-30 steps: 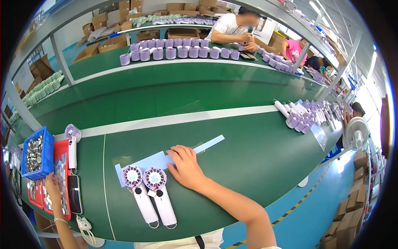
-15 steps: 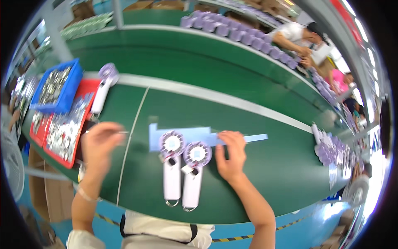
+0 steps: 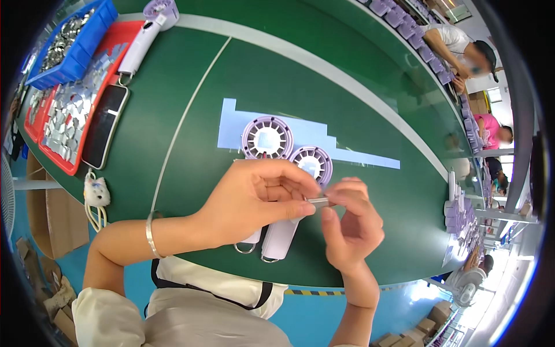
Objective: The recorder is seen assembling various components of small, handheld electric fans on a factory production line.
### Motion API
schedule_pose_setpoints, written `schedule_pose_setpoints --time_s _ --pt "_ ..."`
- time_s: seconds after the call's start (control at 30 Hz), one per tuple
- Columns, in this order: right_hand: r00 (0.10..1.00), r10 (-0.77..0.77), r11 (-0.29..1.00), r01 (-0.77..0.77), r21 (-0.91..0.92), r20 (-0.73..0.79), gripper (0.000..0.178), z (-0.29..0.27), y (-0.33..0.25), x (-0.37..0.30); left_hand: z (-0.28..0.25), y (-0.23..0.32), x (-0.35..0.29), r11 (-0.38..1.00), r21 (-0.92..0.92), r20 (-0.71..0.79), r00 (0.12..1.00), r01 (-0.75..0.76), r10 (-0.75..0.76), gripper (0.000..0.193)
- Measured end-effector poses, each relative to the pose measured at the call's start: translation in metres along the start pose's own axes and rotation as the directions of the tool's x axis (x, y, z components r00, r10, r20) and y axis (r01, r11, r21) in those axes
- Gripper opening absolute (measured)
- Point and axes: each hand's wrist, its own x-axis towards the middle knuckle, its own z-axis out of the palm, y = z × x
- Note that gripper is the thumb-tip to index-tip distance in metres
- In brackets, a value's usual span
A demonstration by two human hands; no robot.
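Between the thumb and finger of my left hand [image 3: 251, 199] is a small flat silvery piece [image 3: 318, 202]. The fingertips of my right hand [image 3: 354, 222] pinch its other end, slightly blurred. Both hands are over two lavender and white handheld fans, one at left [image 3: 267, 139] and one at right [image 3: 312, 163]. The fans lie side by side with handles towards me, and my hands hide part of them. Under their heads lies a stepped light-blue sheet [image 3: 231, 124] on the green table [image 3: 399, 225].
At left are a red tray [image 3: 72, 165] of silvery pieces and a blue bin [image 3: 72, 72] of metal parts. Beside them lie a phone [image 3: 106, 127], a furry white charm [image 3: 97, 191] and another handheld fan [image 3: 139, 49]. More fans [image 3: 459, 211] stand at the right edge. A co-worker [image 3: 457, 52] sits across.
My left hand has come right from beside the tray to above the fans, with the silvery piece. My right hand has left the blue sheet and met it. The view has shifted.
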Motion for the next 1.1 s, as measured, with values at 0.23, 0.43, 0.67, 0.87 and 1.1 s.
schedule_pose_setpoints --time_s 0.23,0.43,0.67,0.87,1.1 --pt "0.947 0.315 0.823 -0.238 -0.516 0.066 0.019 -0.032 0.021 -0.02 -0.016 0.001 -0.018 0.98 -0.177 -0.002 0.996 0.088 -0.09 0.02" --pt "0.955 0.276 0.744 -0.141 -0.653 0.107 0.025 -0.022 0.03 -0.04 -0.02 -0.003 -0.024 0.799 0.491 0.206 0.938 -0.347 0.28 0.022" --pt "0.952 0.275 0.795 -0.146 -0.588 0.136 0.031 -0.026 0.039 -0.045 -0.022 -0.031 -0.022 -0.293 0.603 0.792 0.514 -0.742 0.329 0.031" --pt "0.961 0.267 0.851 -0.271 -0.449 -0.074 0.029 -0.029 0.025 -0.022 -0.034 -0.052 -0.017 -0.353 0.598 0.798 0.494 -0.72 0.344 0.02" --pt "0.959 0.09 0.79 0.095 -0.606 0.268 0.032 -0.008 0.02 0.024 -0.033 -0.056 -0.016 -0.309 0.63 0.768 0.512 -0.713 0.384 0.017"
